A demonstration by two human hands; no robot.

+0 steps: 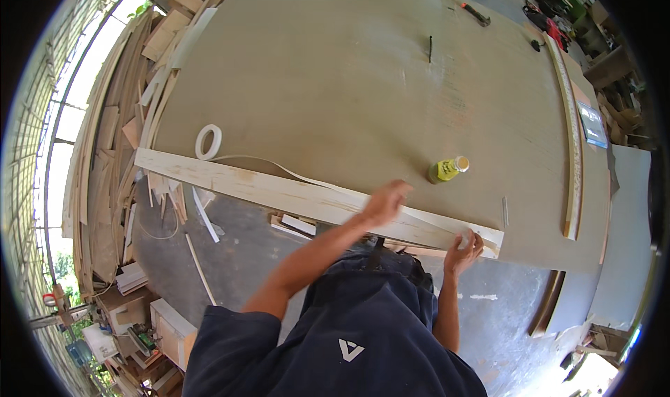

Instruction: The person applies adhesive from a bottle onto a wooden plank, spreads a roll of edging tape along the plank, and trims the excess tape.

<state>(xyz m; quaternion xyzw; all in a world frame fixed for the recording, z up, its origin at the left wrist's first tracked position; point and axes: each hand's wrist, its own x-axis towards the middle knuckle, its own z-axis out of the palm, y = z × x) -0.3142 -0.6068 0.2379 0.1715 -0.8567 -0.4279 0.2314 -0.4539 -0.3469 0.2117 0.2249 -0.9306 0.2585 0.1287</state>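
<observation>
A long pale wooden board [265,191] lies along the near edge of a large grey-brown worktable [314,83]. From a roll of white edge banding [209,142] near its left end, a thin strip [279,167] runs right towards my left hand [386,203]. That hand is over the board's right half, smeared by motion, its grip unclear. Around the board's right end my right hand [463,252] is closed, thumb and fingers pinching something whitish that looks like the strip. A bottle with yellow-green sides [447,169] is on the table beyond my hands.
A hammer [476,15] and a thin dark stick [430,49] lie at the far side. To the right are a long narrow wooden piece [569,139] and a blue-edged packet [592,125]. Stacked boards [105,153] line the left side; offcuts [296,224] lie below the table's near edge.
</observation>
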